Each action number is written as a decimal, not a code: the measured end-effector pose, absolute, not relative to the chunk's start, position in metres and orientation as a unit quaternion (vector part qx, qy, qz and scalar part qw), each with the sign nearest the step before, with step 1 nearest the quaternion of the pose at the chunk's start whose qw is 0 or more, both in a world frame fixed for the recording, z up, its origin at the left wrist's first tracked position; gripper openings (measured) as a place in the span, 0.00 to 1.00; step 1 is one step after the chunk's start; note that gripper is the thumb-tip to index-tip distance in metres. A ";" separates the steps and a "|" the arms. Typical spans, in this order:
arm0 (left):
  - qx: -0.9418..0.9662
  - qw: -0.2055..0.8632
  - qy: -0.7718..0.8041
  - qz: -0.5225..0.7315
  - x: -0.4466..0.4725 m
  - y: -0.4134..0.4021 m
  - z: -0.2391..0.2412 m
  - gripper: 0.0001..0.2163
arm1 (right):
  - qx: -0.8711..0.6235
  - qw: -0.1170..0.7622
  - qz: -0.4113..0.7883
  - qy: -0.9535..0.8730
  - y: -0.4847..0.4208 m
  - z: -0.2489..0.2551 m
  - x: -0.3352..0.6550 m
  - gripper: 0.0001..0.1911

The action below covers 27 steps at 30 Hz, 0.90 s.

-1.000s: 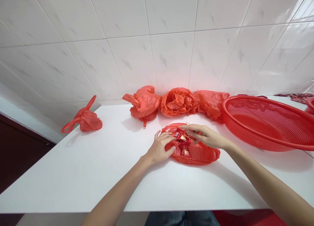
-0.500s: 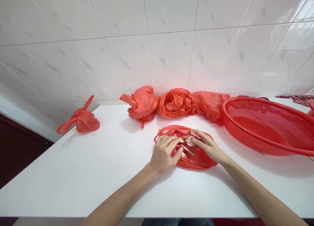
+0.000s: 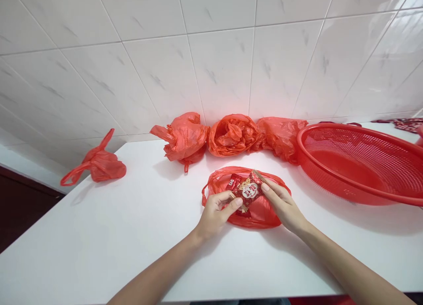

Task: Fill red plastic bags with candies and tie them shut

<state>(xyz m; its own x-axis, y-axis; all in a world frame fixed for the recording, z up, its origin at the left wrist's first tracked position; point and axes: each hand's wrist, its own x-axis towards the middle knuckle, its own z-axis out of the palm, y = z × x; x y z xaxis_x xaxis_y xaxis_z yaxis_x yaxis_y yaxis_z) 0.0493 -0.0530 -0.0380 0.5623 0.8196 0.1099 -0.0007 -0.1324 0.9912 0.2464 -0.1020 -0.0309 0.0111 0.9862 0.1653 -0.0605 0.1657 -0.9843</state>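
Observation:
A red and gold wrapped candy packet (image 3: 250, 190) with a white label is stretched between both my hands, over an opened red plastic bag (image 3: 264, 214). My left hand (image 3: 214, 212) pinches its lower left end between thumb and fingers. At the upper right end, my right hand (image 3: 282, 203) grips the other crimped edge, thumb on top. More red wrapped packets (image 3: 234, 181) lie in the bag beneath, partly hidden by the held one and my fingers.
Along the tiled wall stand a knotted red bag (image 3: 187, 137), a crumpled red bag (image 3: 234, 135) and another red bag (image 3: 282, 135). A small tied red bag (image 3: 107, 164) sits at the table's left edge. To the right is a large red plastic basket (image 3: 350, 195) on the white table (image 3: 132, 234).
The packet has been lifted out of the bag's contents and turned label up. My left hand, spread over the bag before, now pinches one end. The view has shifted slightly.

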 end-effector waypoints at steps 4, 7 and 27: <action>0.656 0.607 0.296 0.336 0.047 -0.052 -0.037 0.19 | -0.434 0.550 0.478 -0.530 -0.100 -0.029 0.247 0.19; 0.662 0.612 0.283 0.327 0.048 -0.053 -0.036 0.18 | -0.413 0.553 0.519 -0.505 -0.100 -0.030 0.246 0.19; 0.870 0.226 0.406 0.163 0.054 -0.057 -0.052 0.25 | -0.538 0.503 0.346 -0.581 -0.097 -0.035 0.255 0.16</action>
<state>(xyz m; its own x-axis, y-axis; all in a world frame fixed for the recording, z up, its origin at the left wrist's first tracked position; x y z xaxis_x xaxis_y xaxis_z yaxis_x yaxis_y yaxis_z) 0.0540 -0.0575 -0.0525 0.6170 0.7805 0.1006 0.6329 -0.5681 0.5260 0.2552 -0.0968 -0.0348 0.0852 0.9735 0.2120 0.2776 0.1812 -0.9435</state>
